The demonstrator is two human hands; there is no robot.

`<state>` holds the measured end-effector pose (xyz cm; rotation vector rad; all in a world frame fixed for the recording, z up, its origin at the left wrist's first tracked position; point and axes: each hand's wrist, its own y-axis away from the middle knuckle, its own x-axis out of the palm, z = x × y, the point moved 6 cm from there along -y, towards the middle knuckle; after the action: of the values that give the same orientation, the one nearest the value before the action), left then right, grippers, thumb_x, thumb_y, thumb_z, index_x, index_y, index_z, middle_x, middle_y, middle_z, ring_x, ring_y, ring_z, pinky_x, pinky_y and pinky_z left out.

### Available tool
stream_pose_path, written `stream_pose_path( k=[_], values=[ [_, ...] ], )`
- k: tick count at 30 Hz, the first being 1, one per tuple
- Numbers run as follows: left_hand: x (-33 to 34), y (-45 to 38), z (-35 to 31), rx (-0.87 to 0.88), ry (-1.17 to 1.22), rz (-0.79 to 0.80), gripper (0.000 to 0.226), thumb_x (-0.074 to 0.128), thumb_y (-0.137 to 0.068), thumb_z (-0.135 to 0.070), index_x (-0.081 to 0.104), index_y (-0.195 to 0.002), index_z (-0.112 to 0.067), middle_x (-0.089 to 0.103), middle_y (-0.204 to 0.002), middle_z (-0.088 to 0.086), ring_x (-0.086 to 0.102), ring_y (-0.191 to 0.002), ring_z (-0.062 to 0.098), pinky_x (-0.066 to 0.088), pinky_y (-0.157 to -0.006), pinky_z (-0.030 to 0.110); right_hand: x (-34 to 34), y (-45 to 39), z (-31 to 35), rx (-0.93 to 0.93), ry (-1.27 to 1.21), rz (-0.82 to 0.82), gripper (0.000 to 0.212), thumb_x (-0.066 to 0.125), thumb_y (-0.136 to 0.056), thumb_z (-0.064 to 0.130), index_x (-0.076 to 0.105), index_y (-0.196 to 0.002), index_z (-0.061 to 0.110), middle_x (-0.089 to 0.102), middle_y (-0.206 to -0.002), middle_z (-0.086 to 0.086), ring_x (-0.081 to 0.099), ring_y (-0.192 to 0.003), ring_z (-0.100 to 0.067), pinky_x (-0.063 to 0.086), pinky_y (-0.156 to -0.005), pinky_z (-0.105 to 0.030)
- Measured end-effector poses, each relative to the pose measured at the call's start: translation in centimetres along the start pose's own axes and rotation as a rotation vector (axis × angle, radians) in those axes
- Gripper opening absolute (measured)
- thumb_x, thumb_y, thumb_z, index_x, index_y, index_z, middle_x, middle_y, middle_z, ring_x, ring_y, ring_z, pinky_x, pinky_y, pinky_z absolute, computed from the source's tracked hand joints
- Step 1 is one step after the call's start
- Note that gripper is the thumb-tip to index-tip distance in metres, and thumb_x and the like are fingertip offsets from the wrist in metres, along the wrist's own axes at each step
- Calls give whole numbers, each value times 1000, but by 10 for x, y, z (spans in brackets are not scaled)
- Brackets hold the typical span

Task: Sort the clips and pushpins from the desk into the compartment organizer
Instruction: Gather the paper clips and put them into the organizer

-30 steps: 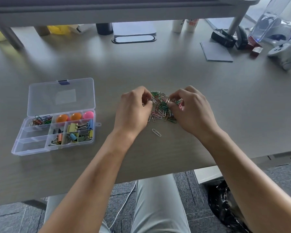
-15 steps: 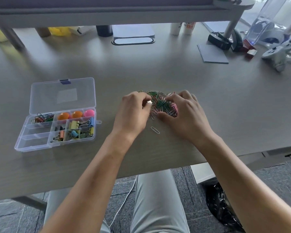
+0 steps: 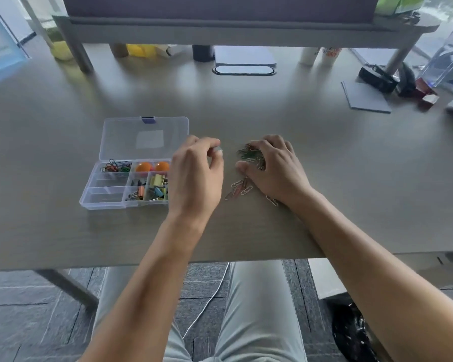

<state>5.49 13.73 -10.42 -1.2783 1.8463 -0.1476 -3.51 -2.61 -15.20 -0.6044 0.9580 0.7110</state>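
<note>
The left hand (image 3: 195, 176) hangs between the clear plastic compartment organizer (image 3: 107, 202) and the heap of coloured wire paper clips (image 3: 250, 155), fingers curled with thumb and forefinger tips together; whether they pinch a clip cannot be told (a pale glint shows at the tips). The organizer lies just to that hand's left, lid open, its paper-clip compartment at the far-left corner. The right hand (image 3: 275, 171) rests on the grey desk (image 3: 351, 178), fingers spread and bent over the heap. The left hand is the nearer to the organizer.
</note>
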Motion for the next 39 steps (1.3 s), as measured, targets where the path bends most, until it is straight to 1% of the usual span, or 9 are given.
stream_pose_path(
  k=[3,6,12,18,22,26,31,35,39],
  values=[
    [-14,3,12,-39,-8,-37,19,64,-95,-16,75,-109,-11,73,-100,3,66,-81,19,48,-78,26,3,0,13,-71,-25,-58,34,64,-95,43,67,-126,27,54,-127,0,45,-125,-26,37,-106,-31],
    [-29,9,23,-69,-30,-73,16,66,-93,-18,76,-105,-15,71,-96,0,64,-82,20,49,-79,28,6,1,20,-100,-16,-74,21,63,-96,36,68,-115,27,55,-117,0,51,-118,-26,42,-98,-35],
    [-60,21,52,-155,-123,-150,20,67,-91,-15,76,-108,-13,69,-101,5,61,-95,27,48,-85,35,3,4,28,-75,45,-74,19,60,-98,44,63,-110,30,57,-115,2,63,-93,-27,43,-73,-34],
    [-100,32,92,-251,-210,-219,19,67,-92,-17,74,-110,-15,72,-103,4,62,-95,25,51,-86,37,3,5,31,-35,77,-79,22,59,-99,44,64,-113,26,58,-119,0,64,-96,-32,34,-70,-32],
    [-95,28,94,-221,-244,-150,14,69,-90,-16,75,-102,-19,73,-103,2,61,-97,26,52,-85,44,5,7,32,-33,63,-83,22,59,-99,41,64,-113,26,58,-118,1,64,-95,-32,35,-70,-33],
    [-86,24,96,-227,-281,-87,16,69,-90,-16,76,-104,-18,72,-105,6,59,-102,29,51,-86,45,3,9,31,-39,25,-121,25,62,-97,43,65,-113,24,62,-116,0,62,-104,-29,41,-76,-33],
    [-87,25,88,-181,-272,-120,17,67,-90,-13,77,-103,-18,69,-100,5,57,-98,30,50,-82,43,-12,18,17,101,39,-235,51,60,-93,62,64,-125,23,58,-128,-9,50,-124,-34,40,-103,-45],
    [-80,21,86,-205,-354,-69,17,64,-92,-14,78,-102,-16,70,-98,9,57,-99,34,47,-85,44,-10,29,-6,246,34,-142,77,54,-87,79,52,-142,26,51,-142,-8,43,-137,-32,35,-113,-46],
    [-81,23,78,-207,-342,-95,15,65,-93,-13,78,-100,-15,69,-98,7,56,-98,32,45,-83,43,-7,31,-10,230,24,-132,80,54,-87,78,49,-147,25,49,-146,-6,41,-141,-30,32,-117,-45]
  ],
)
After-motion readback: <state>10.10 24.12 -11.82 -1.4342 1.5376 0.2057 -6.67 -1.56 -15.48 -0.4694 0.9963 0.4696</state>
